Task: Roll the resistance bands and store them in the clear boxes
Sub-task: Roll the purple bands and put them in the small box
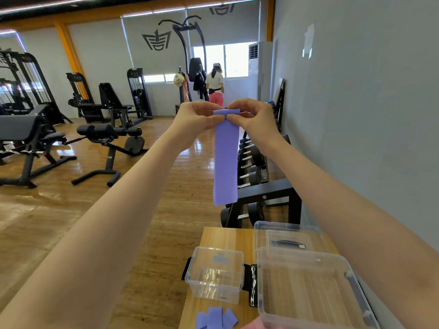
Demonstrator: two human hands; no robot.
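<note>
Hanging from both raised hands, the purple band [225,160] is held in mid-air above the floor, ahead of the counter [225,236], with its lower end loose and level with the dumbbell rack [261,176]. Left hand [198,117]: grip closed on the band's top edge, thumb in front, fingers behind. Right hand [251,115]: grip closed on the same top edge, directly beside the left, thumb tips nearly touching. The top of the band is folded over toward the camera in a short flap between the two hands. On the counter, a small clear box [215,274] stands open near the left edge, with a small purple item visible through its far wall. Just right of it sits a large clear box [308,290], and behind that a lidded clear box [288,238] containing a dark item. More purple bands [216,318] lie fanned at the counter's near edge. A black strap [253,284] lies between the small and large boxes. Gym machines stand at left; a person stands by the far window.
</note>
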